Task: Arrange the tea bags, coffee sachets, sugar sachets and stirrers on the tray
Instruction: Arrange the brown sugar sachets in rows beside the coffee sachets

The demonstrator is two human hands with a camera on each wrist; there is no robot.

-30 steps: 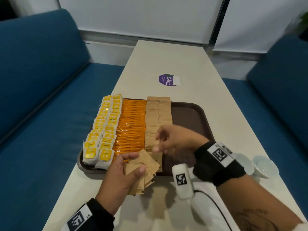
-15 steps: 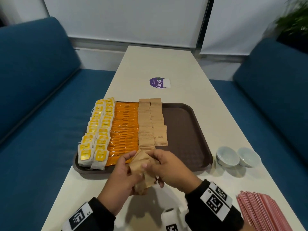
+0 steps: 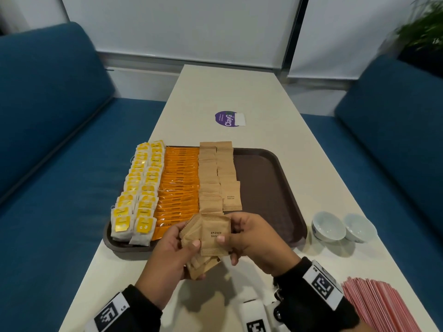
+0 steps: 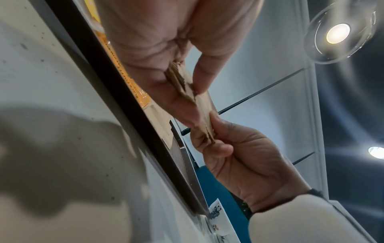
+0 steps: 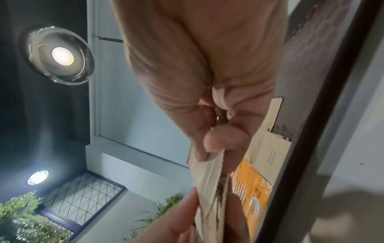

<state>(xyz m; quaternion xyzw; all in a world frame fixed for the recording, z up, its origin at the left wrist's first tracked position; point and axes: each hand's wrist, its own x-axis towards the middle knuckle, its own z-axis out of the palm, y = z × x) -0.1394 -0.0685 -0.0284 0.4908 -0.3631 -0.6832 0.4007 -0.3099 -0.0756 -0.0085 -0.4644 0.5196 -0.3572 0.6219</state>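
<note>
A brown tray (image 3: pixel 268 178) holds rows of yellow tea bags (image 3: pixel 141 188), orange coffee sachets (image 3: pixel 178 185) and brown sugar sachets (image 3: pixel 215 173). Just in front of the tray's near edge, my left hand (image 3: pixel 167 250) grips a fanned stack of brown sugar sachets (image 3: pixel 199 259). My right hand (image 3: pixel 249 238) pinches the top sachet (image 3: pixel 215 233) of that stack between thumb and fingers. In the left wrist view the stack (image 4: pixel 182 83) sits between the left fingers. The right wrist view shows the pinched sachet (image 5: pixel 207 177) edge-on.
Two small white bowls (image 3: pixel 342 226) stand right of the tray. A fan of pink stirrers (image 3: pixel 381 305) lies at the near right. A purple round sticker (image 3: pixel 226 119) sits farther up the white table (image 3: pixel 239 92). Blue sofas flank both sides.
My right hand left a sugar sachet on the tray's second brown row, came back to the stack in my left hand and now pinches the top sachet.
</note>
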